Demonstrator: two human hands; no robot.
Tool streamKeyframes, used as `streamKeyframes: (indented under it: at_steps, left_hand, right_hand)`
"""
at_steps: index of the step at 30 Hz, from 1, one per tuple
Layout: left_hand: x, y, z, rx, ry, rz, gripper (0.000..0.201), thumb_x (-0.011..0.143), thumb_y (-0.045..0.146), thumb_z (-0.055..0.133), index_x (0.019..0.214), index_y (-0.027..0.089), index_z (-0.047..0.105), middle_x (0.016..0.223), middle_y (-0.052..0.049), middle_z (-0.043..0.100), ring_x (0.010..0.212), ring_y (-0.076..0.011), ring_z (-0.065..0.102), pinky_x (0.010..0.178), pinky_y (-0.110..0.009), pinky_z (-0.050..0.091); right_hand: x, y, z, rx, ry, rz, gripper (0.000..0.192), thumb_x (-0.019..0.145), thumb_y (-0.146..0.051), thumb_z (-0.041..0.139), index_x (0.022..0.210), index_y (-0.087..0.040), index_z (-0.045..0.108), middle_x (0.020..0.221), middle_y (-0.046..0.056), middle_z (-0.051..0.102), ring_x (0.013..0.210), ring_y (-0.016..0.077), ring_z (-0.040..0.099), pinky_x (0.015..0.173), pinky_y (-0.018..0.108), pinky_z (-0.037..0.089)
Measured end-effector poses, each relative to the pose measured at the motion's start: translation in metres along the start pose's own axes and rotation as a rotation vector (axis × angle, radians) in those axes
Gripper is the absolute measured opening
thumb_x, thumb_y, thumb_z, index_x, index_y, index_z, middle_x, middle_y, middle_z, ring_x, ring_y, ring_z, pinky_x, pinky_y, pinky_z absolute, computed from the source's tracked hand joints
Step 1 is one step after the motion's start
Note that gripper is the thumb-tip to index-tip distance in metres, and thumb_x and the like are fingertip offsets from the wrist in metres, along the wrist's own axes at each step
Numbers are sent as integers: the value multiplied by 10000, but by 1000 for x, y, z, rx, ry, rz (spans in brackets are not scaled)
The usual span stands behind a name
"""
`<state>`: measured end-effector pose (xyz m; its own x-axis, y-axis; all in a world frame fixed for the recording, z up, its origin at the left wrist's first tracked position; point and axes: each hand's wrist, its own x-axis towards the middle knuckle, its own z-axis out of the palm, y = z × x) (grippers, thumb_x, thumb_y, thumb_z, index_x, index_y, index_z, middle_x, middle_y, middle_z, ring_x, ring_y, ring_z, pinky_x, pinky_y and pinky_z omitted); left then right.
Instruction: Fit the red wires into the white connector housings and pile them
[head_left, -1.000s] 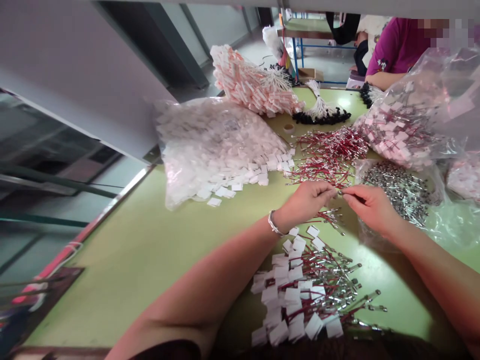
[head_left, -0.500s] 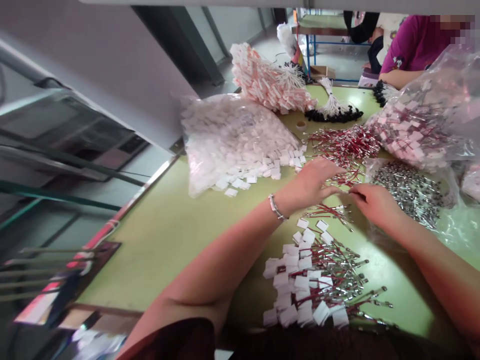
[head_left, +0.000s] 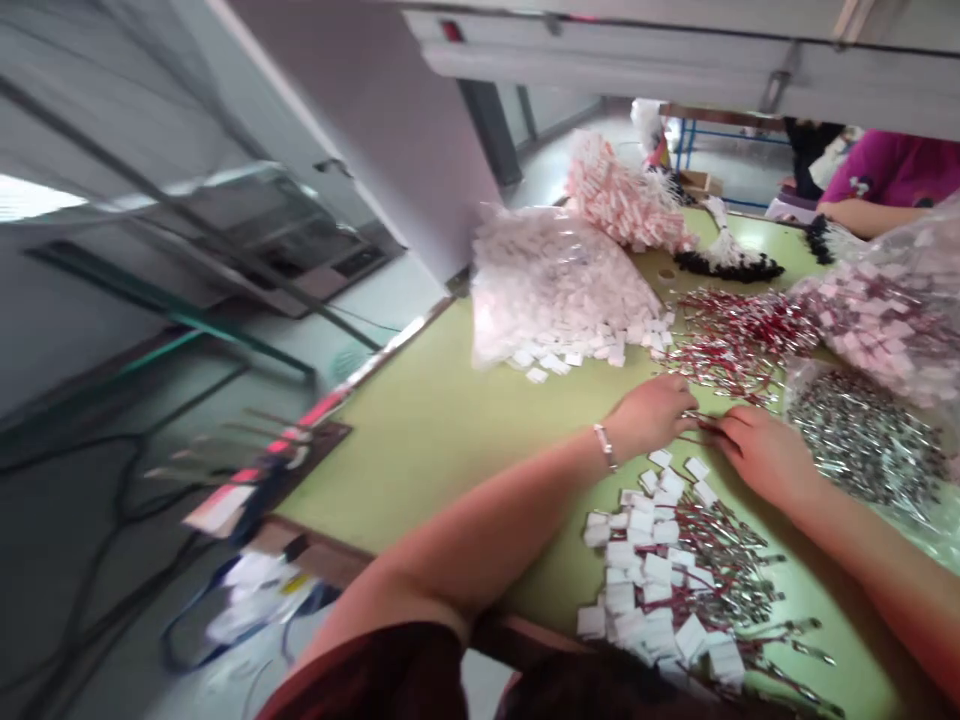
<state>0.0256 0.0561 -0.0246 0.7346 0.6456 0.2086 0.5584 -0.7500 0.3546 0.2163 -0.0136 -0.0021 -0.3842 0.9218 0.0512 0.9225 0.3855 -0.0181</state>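
My left hand [head_left: 651, 412], with a bracelet at the wrist, is closed over the table. Its fingertips pinch a thin dark red cord with shiny metal ends [head_left: 703, 421]. Facing it, my right hand [head_left: 766, 452] is closed with thumb and index finger on the same cord; its tip is partly hidden. Just beyond both hands lies a loose pile of red cords with metal ends [head_left: 727, 340]. Nearer to me, many similar cords with white square tags [head_left: 658, 578] are laid in overlapping rows, tags to the left, metal ends to the right.
On the green table [head_left: 420, 440] stands a clear bag of white tags [head_left: 559, 290], spilling at its mouth. Behind it are pink-and-white bundles [head_left: 619, 195] and a black-tipped white bundle [head_left: 727, 255]. Small metal parts [head_left: 870, 430] lie right. A person in a purple sleeve [head_left: 885, 170] sits opposite.
Both hands have drawn nearer to me and closed on a cord; the left fingers were spread before. The few loose cords below them are no longer seen there. The view has swung left.
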Motion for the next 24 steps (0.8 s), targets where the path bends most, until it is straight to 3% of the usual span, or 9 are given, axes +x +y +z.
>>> streamKeyframes:
  at_steps: [3,5,11,14,20,24]
  left_hand:
    - [6,-5,1,-5,66,3,248,862,350,603,963,139,685,986,-103,635,978,-223,557,871,-331,451]
    - [4,-13,-9,-37,130,-48,271,881,370,574,993,149,684,997,-93,658,981,-214,570,865,-319,457]
    - [-19,-55,-49,3,268,-598,254,903,287,493,897,155,710,875,-83,706,813,-205,626,744,-298,466]
    - [-17,-65,-48,57,210,-663,239,879,302,524,926,160,710,907,-91,699,852,-221,630,763,-298,465]
    - [-7,-56,-35,84,164,-694,243,851,257,546,1009,126,676,1008,-145,635,930,-268,612,818,-344,466]
    - [-11,-51,-33,84,171,-709,205,821,244,591,984,128,635,975,-136,629,888,-263,608,778,-346,470]
  right_hand:
    - [16,7,3,-78,13,-26,219,901,-228,493,896,-166,702,869,81,646,806,227,602,639,330,427]
    - [23,12,4,-47,22,-32,211,890,-243,512,844,-167,704,830,78,637,770,222,600,634,329,426]
    - [25,21,3,268,182,-104,255,910,-286,491,804,-185,699,833,75,647,752,193,594,705,328,460]
    - [23,18,-7,340,238,-80,231,900,-275,492,805,-188,683,838,77,666,769,201,599,720,344,464]
    - [15,2,-14,568,-2,79,180,837,-184,513,909,-222,674,749,24,709,592,145,585,571,284,439]
    - [10,-2,-11,556,-55,160,155,824,-221,534,791,-223,685,621,6,667,501,128,518,508,280,379]
